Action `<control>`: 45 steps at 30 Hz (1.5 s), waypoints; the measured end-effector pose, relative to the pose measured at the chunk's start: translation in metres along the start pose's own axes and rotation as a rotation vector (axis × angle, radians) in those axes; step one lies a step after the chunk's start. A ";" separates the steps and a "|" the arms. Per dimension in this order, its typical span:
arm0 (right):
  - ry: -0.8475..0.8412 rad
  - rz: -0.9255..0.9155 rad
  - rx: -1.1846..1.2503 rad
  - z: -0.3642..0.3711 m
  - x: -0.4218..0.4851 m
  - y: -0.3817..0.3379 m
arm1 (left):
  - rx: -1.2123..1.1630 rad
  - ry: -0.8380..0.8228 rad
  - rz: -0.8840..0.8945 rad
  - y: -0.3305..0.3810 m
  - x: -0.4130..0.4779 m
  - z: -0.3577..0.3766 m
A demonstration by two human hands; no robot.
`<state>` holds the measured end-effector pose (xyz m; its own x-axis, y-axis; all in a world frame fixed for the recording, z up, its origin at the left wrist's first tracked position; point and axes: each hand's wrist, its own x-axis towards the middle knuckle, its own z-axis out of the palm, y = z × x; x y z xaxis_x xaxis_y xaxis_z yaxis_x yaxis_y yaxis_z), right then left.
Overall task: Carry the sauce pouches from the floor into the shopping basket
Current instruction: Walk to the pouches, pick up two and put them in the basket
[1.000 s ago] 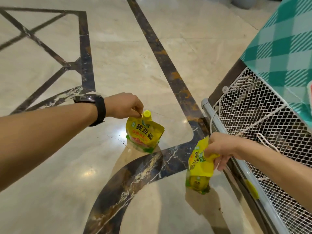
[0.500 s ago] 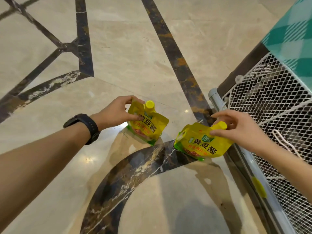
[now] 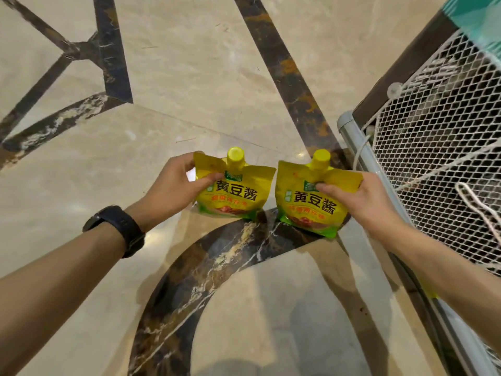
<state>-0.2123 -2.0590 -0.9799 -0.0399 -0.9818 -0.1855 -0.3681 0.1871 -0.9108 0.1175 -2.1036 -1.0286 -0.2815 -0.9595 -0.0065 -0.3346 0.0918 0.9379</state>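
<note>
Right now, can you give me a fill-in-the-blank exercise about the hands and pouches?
1. The black watch sits on the ____ wrist.
2. The left pouch and the right pouch both have ____ caps.
3. The left hand and the right hand each hold ____ pouch.
4. The white mesh stands beside the ____ pouch.
Missing words: left, yellow, one, right.

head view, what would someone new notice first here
Two bright yellow sauce pouches with yellow caps stand out mid-frame, upright and side by side: the left pouch pinched at its top corner by the left hand, the right pouch by the right hand. Beneath them runs a beige marble floor with dark inlaid bands, and a white mesh panel fills the right edge. A black watch sits on the left wrist.
</note>
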 end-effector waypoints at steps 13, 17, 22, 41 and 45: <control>-0.146 0.117 -0.113 -0.019 -0.037 0.061 | 0.171 -0.287 0.014 -0.026 -0.001 -0.002; -0.106 0.136 -0.128 -0.022 -0.023 0.057 | 0.212 -0.242 0.002 -0.026 -0.004 -0.001; -0.301 0.150 -0.200 -0.031 0.008 0.032 | 0.124 -0.253 -0.078 -0.028 -0.007 0.000; -0.050 0.360 0.157 0.009 0.004 0.058 | -0.174 -0.059 -0.217 -0.038 -0.004 0.034; -0.050 0.366 0.189 0.014 0.006 0.060 | -0.203 -0.047 -0.222 -0.035 -0.003 0.045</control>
<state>-0.2216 -2.0538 -1.0406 -0.0894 -0.8475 -0.5232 -0.1609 0.5307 -0.8322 0.0895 -2.0916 -1.0767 -0.2643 -0.9363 -0.2311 -0.2073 -0.1789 0.9618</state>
